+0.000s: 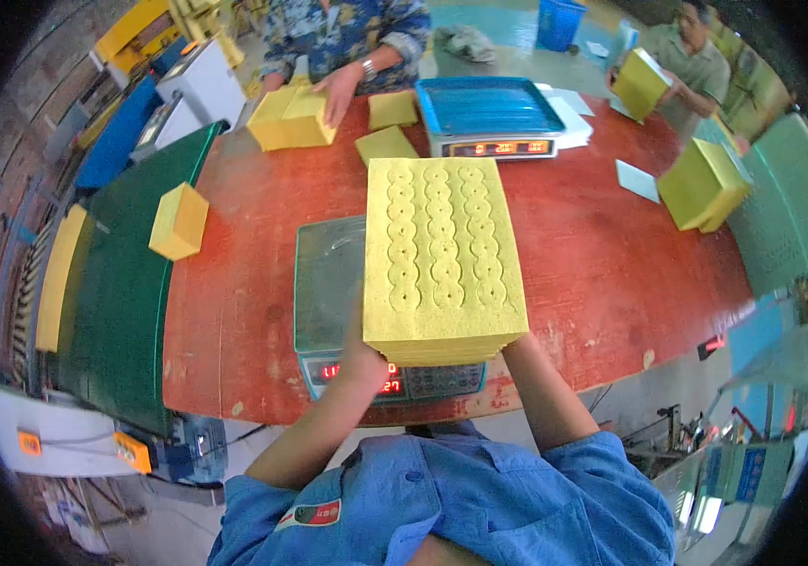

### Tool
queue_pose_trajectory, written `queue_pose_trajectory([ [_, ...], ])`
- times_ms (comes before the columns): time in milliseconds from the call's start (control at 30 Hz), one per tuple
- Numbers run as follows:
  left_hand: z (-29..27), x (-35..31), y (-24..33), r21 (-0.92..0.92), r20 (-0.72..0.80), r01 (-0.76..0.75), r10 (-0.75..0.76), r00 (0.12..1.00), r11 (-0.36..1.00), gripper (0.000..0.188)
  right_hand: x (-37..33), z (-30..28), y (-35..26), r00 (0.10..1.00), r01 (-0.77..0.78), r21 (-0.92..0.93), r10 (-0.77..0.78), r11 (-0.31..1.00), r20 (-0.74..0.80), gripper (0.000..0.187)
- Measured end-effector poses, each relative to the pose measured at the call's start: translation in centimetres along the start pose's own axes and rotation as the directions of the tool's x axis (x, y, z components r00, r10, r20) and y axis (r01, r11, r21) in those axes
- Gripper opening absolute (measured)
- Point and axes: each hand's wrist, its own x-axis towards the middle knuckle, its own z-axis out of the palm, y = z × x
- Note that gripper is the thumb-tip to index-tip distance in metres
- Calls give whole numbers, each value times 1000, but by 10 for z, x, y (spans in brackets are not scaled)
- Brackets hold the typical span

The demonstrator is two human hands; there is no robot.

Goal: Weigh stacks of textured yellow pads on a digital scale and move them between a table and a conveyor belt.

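A thick stack of yellow paper (441, 245), stamped on top with three rows of overlapping ring shapes, is held up in front of me. My left hand (363, 351) grips its left side low down and my right hand (515, 347) its right side; most of the fingers are hidden by the stack. Partly behind the stack is a digital scale (328, 292) with a glass-like plate and a lit red display. The stack covers the right part of that scale, and I cannot tell whether it touches the plate.
A blue-topped scale (489, 108) stands farther back on the red table (602, 274). Across from me a person's hand (338, 92) rests on a yellow paper block (292, 118). A green conveyor belt (125, 311) runs along the left. More yellow blocks (706, 184) stand at the right.
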Motion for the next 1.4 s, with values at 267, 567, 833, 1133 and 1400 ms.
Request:
queue_pose_trajectory([
  [267,59,8,107,450,476,-223,-20,879,865,48,-39,10,-3,930,206,-503,-328,840,-168,38],
  [567,47,8,96,414,415,42,-229,881,909,53,-88,-4,-4,929,53,-585,-255,810,-269,40],
  [833,109,1,42,419,460,101,-307,833,902,55,-99,-41,-61,906,-261,201,311,944,-288,36],
  [1133,264,31,-141,536,474,214,-501,724,816,58,-98,-278,-161,910,-96,47,107,994,-400,37],
  [1400,382,76,-285,519,423,231,-482,767,823,61,-46,-457,-245,897,-104,-271,-27,957,-441,36],
])
